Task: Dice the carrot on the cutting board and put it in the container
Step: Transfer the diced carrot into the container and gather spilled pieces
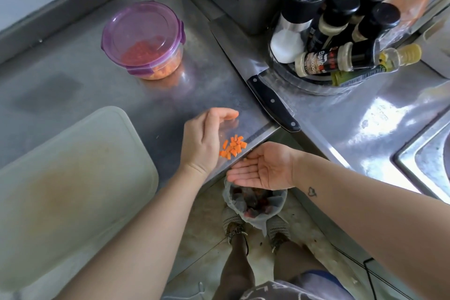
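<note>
A small heap of diced carrot [233, 147] lies on the steel counter close to its front edge. My left hand [204, 140] stands on its side just left of the heap, fingers relaxed and arched over it. My right hand [261, 170] is held flat, palm up, just below the counter edge beside the heap, holding nothing. The round container [143, 40] with a purple lid sits at the back of the counter with diced carrot inside. The white cutting board [73, 178] lies bare at the left.
A black-handled knife [272, 102] lies along the counter seam to the right of my hands. A round rack of spice bottles [341, 31] stands at the back right. A sink [428, 153] is at the far right. A lined bin [255, 204] stands on the floor under my right hand.
</note>
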Demonstrator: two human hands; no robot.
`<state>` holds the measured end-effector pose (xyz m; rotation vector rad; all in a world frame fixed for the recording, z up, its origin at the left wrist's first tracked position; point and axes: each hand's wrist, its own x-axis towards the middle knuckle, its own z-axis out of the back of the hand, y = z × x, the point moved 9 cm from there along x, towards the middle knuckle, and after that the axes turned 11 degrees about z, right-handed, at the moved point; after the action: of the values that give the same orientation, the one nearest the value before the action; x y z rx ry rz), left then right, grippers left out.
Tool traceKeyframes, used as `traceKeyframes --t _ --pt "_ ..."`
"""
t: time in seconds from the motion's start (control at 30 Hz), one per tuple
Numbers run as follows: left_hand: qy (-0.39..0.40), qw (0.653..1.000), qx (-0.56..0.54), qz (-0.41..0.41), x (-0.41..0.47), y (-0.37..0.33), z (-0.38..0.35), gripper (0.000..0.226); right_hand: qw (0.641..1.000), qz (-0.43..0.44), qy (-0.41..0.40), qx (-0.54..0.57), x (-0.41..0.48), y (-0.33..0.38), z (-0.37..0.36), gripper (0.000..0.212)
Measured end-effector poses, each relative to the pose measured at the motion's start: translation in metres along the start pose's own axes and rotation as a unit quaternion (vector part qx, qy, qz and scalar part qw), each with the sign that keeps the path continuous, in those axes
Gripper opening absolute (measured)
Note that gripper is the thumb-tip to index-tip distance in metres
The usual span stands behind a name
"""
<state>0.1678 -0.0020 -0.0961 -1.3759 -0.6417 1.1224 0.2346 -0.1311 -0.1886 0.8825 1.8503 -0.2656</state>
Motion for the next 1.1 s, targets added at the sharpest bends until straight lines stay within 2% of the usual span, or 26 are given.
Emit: traceKeyframes --t 0.23,0.4,0.5,0.6,0.67,0.73,0.97,1.1 --pt "0.009 0.994 0.077 -0.079 -0.023 -0.017 -0.038 0.048 0.999 0.019 0.021 -0.031 -0.001 0.003 0.001 0.042" --pt "0.027 0.988 0.099 -0.117 -0.035 -0.019 -0.059 0.046 0.997 0.061 0.035 -0.044 0.012 0.003 0.004 0.030" --pt "0.043 0.987 0.093 -0.124 -0.041 -0.021 -0.070 0.046 0.996 0.070 0.041 -0.042 0.015 0.004 0.002 0.032" --pt "0.041 0.999 0.002 -0.027 -0.036 -0.014 -0.060 0.047 0.997 0.065 0.036 -0.036 0.012 0.002 0.002 0.029" --pt "0.034 0.993 -0.096 0.054 -0.028 -0.006 -0.048 0.044 0.999 0.047 0.023 -0.013 0.009 -0.001 0.004 0.035" --pt "0.021 0.985 -0.149 0.089 -0.020 -0.001 -0.035 0.044 0.999 0.040 0.023 -0.018 0.007 -0.002 0.003 0.038" --pt "0.048 0.990 -0.094 0.089 -0.031 -0.002 -0.047 0.047 0.998 0.043 0.037 -0.030 0.002 0.002 0.002 0.037" --pt "0.120 0.980 -0.099 0.126 -0.045 0.000 -0.070 0.048 0.994 0.073 0.051 -0.059 0.000 0.006 -0.003 0.041"
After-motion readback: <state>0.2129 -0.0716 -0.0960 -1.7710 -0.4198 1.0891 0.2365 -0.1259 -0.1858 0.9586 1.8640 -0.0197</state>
